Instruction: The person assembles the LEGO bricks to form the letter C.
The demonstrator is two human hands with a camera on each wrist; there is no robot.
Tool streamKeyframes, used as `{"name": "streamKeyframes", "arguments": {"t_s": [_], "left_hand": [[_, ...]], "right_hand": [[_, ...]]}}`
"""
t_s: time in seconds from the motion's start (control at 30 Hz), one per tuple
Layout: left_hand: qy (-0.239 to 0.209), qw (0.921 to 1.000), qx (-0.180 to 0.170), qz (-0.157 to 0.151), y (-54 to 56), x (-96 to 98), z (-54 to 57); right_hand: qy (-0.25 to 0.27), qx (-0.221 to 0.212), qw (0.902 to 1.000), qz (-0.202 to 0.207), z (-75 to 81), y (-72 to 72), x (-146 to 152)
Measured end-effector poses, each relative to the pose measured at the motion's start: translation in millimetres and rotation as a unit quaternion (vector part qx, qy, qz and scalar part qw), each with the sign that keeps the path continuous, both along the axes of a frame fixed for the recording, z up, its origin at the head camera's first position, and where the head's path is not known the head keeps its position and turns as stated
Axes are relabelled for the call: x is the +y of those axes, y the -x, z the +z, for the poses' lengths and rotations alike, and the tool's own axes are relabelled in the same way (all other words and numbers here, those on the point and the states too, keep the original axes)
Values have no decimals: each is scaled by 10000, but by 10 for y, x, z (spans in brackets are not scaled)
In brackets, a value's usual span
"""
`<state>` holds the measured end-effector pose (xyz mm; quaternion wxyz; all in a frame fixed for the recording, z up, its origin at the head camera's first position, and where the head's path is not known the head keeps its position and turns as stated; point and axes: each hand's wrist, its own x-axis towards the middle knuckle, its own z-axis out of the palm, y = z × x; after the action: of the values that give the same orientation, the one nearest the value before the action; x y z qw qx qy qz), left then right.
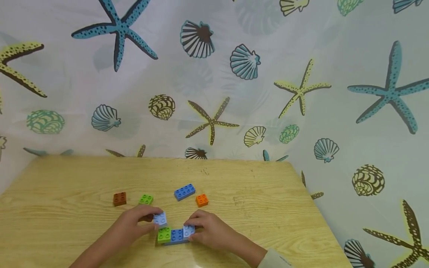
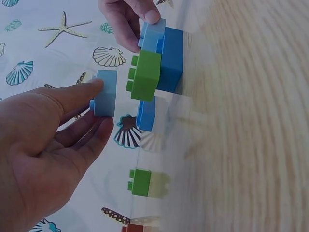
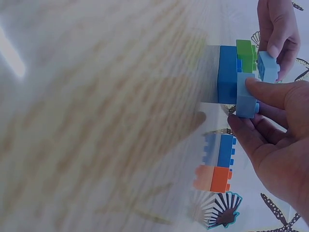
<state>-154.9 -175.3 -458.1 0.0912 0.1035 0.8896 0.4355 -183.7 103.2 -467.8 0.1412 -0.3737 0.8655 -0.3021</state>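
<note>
Wood-grain surface [image 1: 251, 219] bears a green block [image 1: 164, 235] already on a blue base [image 1: 177, 235]; right fingers [image 1: 195, 221] hold a pale-blue block [image 1: 189, 231] at its end; left fingers [image 1: 149, 209] pinch a second pale-blue block [image 1: 160, 219], seemingly unplaced; four loose blocks [image 1: 184, 192] lie beyond.

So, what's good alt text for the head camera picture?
A person's left hand holds a pale blue toy brick near a green brick sitting on a longer blue brick, while their right hand grips another pale blue brick at the longer one's right end. Farther back on the wooden table lie brown, green, blue and orange bricks.
</note>
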Motion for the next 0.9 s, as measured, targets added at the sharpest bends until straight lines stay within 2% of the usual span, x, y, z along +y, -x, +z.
{"name": "streamKeyframes", "arguments": {"t_s": [0.23,0.4,0.63,0.9], "left_hand": [[7,9988,-120,-465,-60,5,8],[78,9975,-158,-690,-73,-4,2],[102,9973,-261,-679,-89,27,-7],[17,9965,-183,-815,-88,52,-19]], "right_hand": [[35,-70,10000,-24,-7,0,6],[53,-46,10000,-11,-10,1,6],[64,-15,10000,26,-10,0,8],[6,12,10000,26,-5,-1,9]]}}
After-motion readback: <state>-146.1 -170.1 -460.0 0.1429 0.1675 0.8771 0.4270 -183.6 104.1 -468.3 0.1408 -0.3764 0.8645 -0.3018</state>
